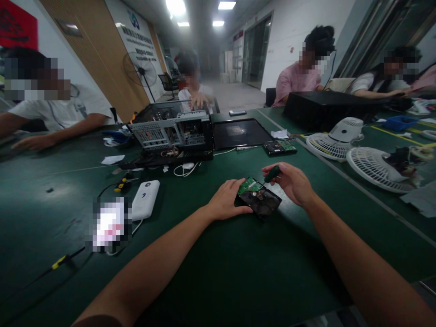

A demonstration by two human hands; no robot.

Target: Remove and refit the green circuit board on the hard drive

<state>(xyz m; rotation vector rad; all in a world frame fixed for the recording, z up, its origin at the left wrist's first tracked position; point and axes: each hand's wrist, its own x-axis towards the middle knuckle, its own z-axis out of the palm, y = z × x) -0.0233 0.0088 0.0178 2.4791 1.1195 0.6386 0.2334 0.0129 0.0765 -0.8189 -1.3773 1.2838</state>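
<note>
The drive unit lies board side up on the green table, in front of the person and between the 2 hands. The left hand is clamped on its left edge, thumb on the near side and fingers on the far side. The right hand grips the green screwdriver by its handle; the shaft slants down to the left over the unit. The hands are apart from each other. The tip appears to meet the unit near the inner edge of the circuit board, but whether it sits in a screw is too small to confirm.

For good results, stand the shaft square to the screw head, press down before turning, and let the left hand resist the twist, fingers clear of the tip.

Orientation: the long axis runs from far left to near right, with the circuit-board end pointing far left.

Relative to the drive unit, a 2nd drive lies beyond and slightly right, an open computer case beyond and left, and a white power bank well to the left.
</note>
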